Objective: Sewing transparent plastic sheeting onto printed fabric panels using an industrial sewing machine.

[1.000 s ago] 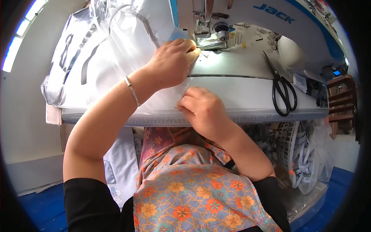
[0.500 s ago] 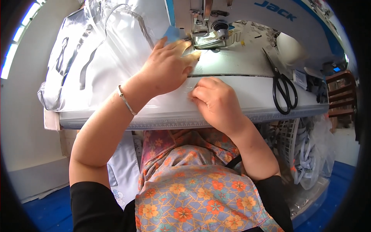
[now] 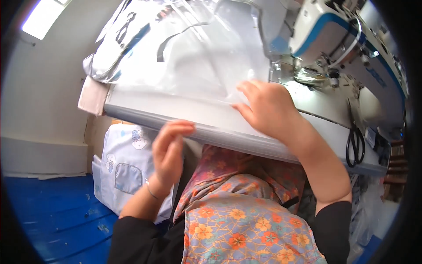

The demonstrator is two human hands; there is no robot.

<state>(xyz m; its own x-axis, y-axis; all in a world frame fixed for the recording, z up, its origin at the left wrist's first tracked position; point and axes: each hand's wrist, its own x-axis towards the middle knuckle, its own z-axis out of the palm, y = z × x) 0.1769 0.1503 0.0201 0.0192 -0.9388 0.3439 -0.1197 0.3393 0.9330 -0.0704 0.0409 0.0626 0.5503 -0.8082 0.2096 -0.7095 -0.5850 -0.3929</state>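
Observation:
My right hand (image 3: 270, 108) is over the table's front part, thumb and fingers apart, at the near edge of a clear plastic sheet (image 3: 198, 66). Its fingertips seem to touch the plastic. My left hand (image 3: 168, 152), slightly blurred, hovers by the table's front edge with bent fingers spread from the thumb and nothing visible in it. Below and left of it hangs a pale printed fabric piece (image 3: 125, 154) with a grey-edged pocket. A grey strap (image 3: 176, 37) lies across the plastic. The sewing machine (image 3: 325, 31) stands to the right, its needle area lit.
Black-handled scissors (image 3: 355, 145) lie on the table at the right. A ruler-marked strip (image 3: 220, 135) runs along the table's front edge. A pinkish block (image 3: 93, 94) sits at its left corner. Blue flooring (image 3: 52, 215) shows at lower left, with a wall (image 3: 48, 88) beyond.
The view has turned left, bringing the printed fabric into fuller sight. My left hand has left the needle area and dropped to the table's front edge. My right hand's fingers have spread from a pinch.

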